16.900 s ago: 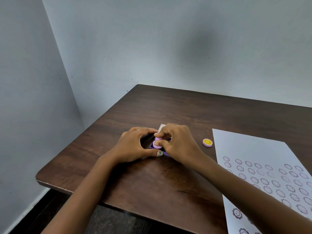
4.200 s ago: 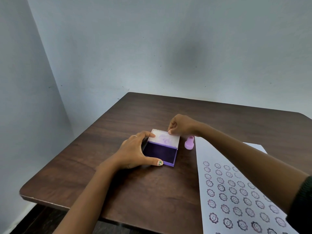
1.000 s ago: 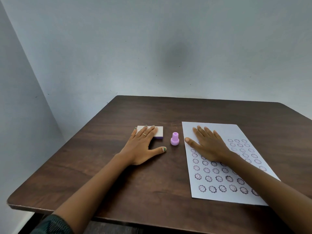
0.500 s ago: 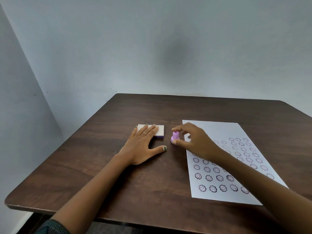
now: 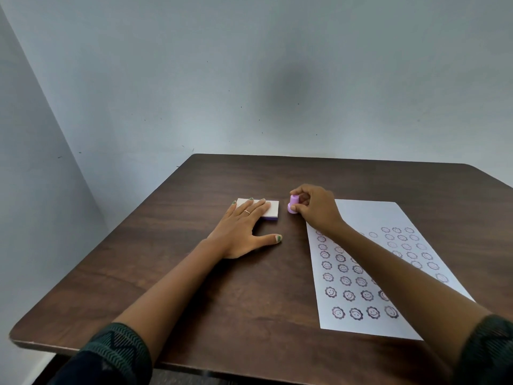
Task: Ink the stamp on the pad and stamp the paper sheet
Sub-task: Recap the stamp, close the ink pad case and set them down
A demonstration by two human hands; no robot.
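Since half a second back: small lilac plastic stamp [image 5: 293, 204] tipped off vertical, right hand [image 5: 315, 209] closed further round it, grip holding stamp by neck and base, between closed white-lidded purple ink pad [image 5: 268, 209] and white paper sheet [image 5: 388, 262] of flower-face prints. Left hand [image 5: 244, 232] flat, fingers resting on lid, likely steadying pad. Lid shut, so inking judged not yet possible. All on dark wooden bench [image 5: 222, 295].
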